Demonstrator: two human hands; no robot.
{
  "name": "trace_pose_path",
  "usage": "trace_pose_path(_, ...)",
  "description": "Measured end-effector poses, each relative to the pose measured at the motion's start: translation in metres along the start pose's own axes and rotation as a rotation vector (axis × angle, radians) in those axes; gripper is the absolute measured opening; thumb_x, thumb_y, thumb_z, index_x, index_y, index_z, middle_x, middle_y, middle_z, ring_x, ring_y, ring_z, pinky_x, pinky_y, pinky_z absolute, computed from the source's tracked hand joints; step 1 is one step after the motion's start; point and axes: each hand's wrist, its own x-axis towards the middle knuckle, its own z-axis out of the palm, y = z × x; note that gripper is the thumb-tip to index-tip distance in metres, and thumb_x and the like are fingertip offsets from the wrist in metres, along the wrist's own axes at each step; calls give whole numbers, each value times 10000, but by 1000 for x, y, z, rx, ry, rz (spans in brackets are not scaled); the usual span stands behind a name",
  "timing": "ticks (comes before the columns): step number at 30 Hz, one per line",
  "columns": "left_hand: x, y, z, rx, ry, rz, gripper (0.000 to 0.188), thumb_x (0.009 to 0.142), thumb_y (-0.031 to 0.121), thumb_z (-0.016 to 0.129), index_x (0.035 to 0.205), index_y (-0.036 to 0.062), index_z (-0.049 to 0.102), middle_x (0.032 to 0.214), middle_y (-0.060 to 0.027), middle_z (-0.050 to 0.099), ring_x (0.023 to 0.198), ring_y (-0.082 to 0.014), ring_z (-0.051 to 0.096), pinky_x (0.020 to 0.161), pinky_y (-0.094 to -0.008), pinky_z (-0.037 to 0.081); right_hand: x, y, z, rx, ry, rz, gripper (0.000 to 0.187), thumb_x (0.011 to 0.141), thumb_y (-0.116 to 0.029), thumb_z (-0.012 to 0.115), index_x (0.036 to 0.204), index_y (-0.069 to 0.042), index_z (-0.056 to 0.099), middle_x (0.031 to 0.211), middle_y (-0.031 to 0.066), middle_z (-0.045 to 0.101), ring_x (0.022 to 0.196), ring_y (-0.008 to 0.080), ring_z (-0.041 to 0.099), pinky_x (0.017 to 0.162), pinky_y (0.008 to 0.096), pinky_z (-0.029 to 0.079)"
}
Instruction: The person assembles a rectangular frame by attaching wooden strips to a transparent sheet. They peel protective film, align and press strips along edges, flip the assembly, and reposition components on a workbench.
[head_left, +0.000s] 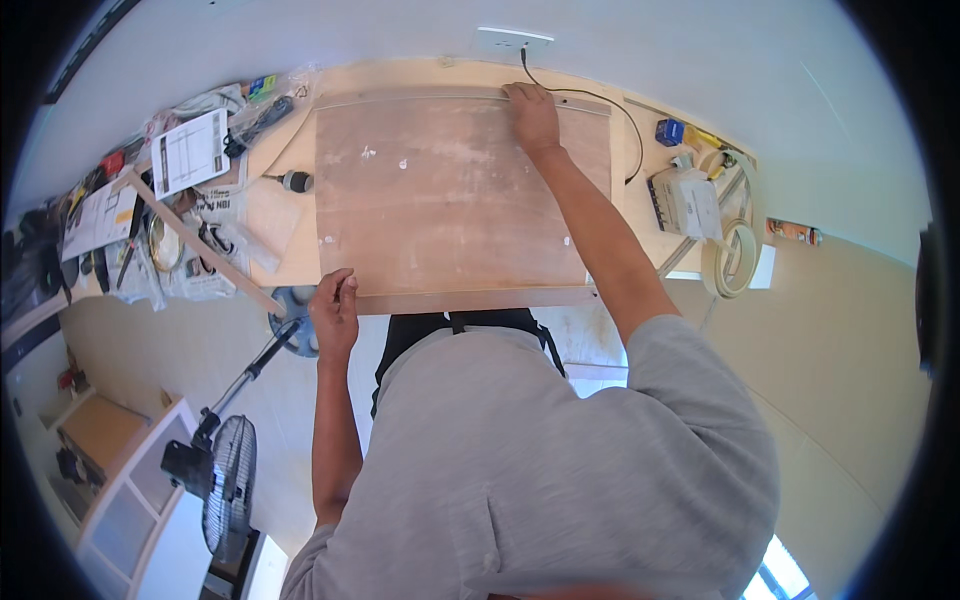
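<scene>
A large, flat brown wooden panel (450, 200) lies on the workbench in front of me, with pale scuffs on its face and a thicker edge facing my body. At its near left corner is my left hand (335, 308), fingers curled against the edge and thumb raised. My right arm stretches across the panel. Along the far edge, my right hand (532, 115) has its bent fingers closed on the thin rim, near the right end. The fingertips of both hands are partly hidden.
Left on the bench (285, 235) lie a drill-like tool (295, 181), a wooden strip (200, 240), papers (190, 152) and plastic bags. Rolls of edge banding (735, 260) and a box (687, 200) sit right. A black cable (600, 97) runs from a wall socket (513, 41). A fan (230, 485) stands lower left.
</scene>
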Motion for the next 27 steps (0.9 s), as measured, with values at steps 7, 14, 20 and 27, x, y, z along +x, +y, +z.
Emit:
trace_pose_path(7, 54, 16, 0, -22, -131, 47, 130, 1005, 58, 621, 1088, -23, 680, 847, -54, 649, 731, -102, 577, 668, -264, 488, -21, -4, -12, 48, 45, 60, 309, 887, -87, 591, 1182, -77, 681, 1258, 125, 652, 1181, 319, 587, 1034, 440, 455)
trace_pose_path(14, 99, 45, 57, 169, -164, 273, 183, 918, 19, 664, 1099, -7, 670, 984, -163, 668, 849, -303, 651, 767, -365, 530, -51, 66, -69, -111, 157, 253, 396, 888, -273, 727, 1235, -91, 675, 1248, 131, 638, 1214, 331, 551, 1072, 478, 387)
trace_pose_path(20, 172, 94, 198, 332, -224, 669, 365, 870, 67, 689, 1224, 5, 626, 1255, -185, 601, 1209, -399, 548, 1018, -498, 445, -27, 85, -65, -61, -5, 190, 404, 900, -295, 715, 1260, -114, 681, 1244, 74, 649, 1207, 291, 557, 1094, 468, 342)
trace_pose_path(27, 223, 136, 311, 679, -230, 782, 433, 902, 193, 688, 1314, 81, 618, 1344, -108, 566, 1315, -320, 475, 1104, -506, 349, -30, 132, -84, 191, -39, 136, 329, 876, -151, 719, 1202, -101, 710, 1174, 91, 673, 1155, 318, 580, 1007, 458, 443)
